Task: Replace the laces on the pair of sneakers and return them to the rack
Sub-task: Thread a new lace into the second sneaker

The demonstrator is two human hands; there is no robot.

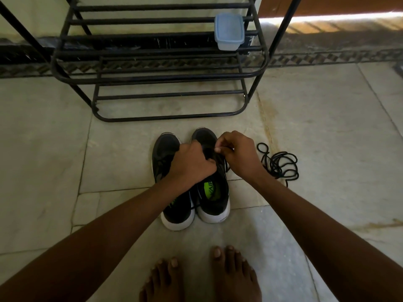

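Note:
Two black sneakers with white soles stand side by side on the floor, toes toward the rack: the left sneaker (165,153) and the right sneaker (214,192), whose green insole shows. Both hands work over the right sneaker's lacing area. My left hand (192,162) grips the black lace and tongue there. My right hand (236,154) pinches a black lace between thumb and fingertips. A loose black lace (280,164) lies coiled on the floor to the right of the shoes. The black metal shoe rack (161,79) stands just beyond.
A blue-lidded plastic container (229,31) sits on the rack's upper right shelf. My bare feet (200,277) are on the pale tiled floor just behind the sneakers. A dark patterned tile border runs along the wall behind the rack.

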